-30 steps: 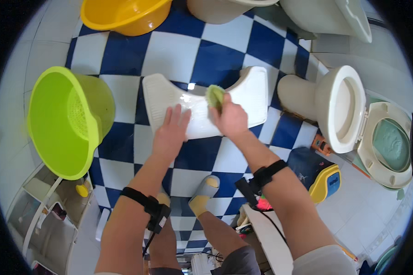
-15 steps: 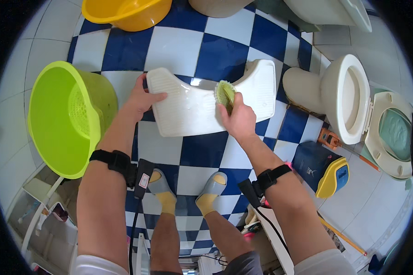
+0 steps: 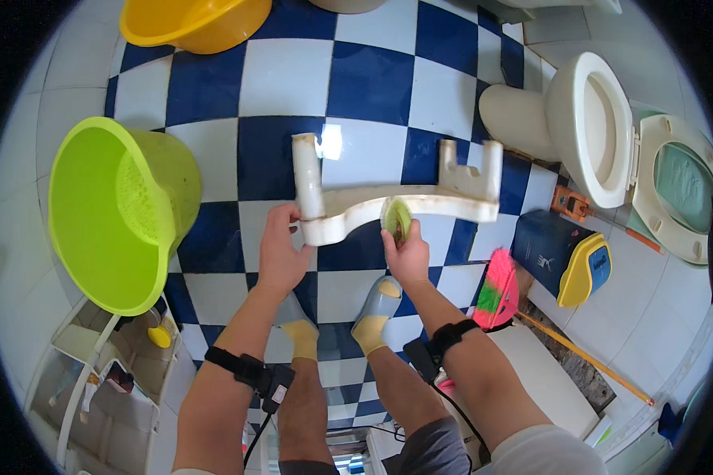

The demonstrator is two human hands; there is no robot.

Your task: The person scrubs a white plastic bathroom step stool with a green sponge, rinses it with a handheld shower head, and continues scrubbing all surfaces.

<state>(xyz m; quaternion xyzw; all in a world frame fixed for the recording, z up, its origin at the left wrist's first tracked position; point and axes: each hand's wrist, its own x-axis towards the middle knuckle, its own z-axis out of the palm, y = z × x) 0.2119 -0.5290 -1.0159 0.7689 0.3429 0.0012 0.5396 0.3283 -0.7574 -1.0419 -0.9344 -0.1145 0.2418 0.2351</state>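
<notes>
A white plastic footstool with a curved cut-out stands tipped over on the blue and white tiles, its legs pointing away from me. Brownish stains mark the leg ends. My left hand grips the stool's left corner, thumb below and fingers on its side. In my right hand is a green scrub brush, pressed against the middle of the stool's curved edge. The brush's bristles are partly hidden against the stool.
A lime-green basin stands at the left, a yellow basin at the far left. To the right are a toilet, a dark bin with a yellow lid and a pink-and-green broom. A white shelf rack is near left.
The stool has turned from showing its ribbed top to showing its edge and legs, and sits nearer me. My left hand has moved right and nearer; the brush has come nearer too.
</notes>
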